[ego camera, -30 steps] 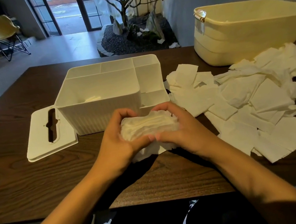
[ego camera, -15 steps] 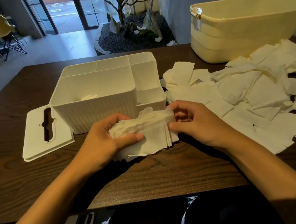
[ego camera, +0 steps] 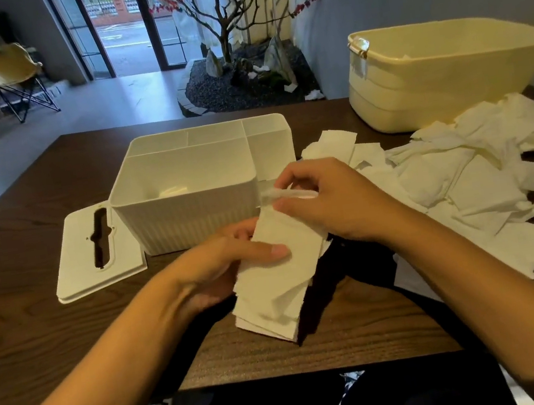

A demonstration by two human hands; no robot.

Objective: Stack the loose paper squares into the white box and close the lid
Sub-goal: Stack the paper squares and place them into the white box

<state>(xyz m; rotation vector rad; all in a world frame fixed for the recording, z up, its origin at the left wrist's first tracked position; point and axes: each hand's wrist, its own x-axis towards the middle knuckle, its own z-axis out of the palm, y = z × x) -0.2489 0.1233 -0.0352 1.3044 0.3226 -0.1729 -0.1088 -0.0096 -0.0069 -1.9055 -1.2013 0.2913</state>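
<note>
Both hands, paper stack (ego camera: 275, 280) now upended, perhaps fanned slightly.

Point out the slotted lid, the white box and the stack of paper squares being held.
slotted lid (ego camera: 75, 262): head view, flat top left of the slot.
white box (ego camera: 192, 218): head view, ribbed front wall.
stack of paper squares (ego camera: 278, 287): head view, top sheet below the left thumb.

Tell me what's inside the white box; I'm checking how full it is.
In the large compartment of the white box, only a little white paper shows near the bottom. The front wall hides the rest of the floor; the small compartments look empty.
</note>
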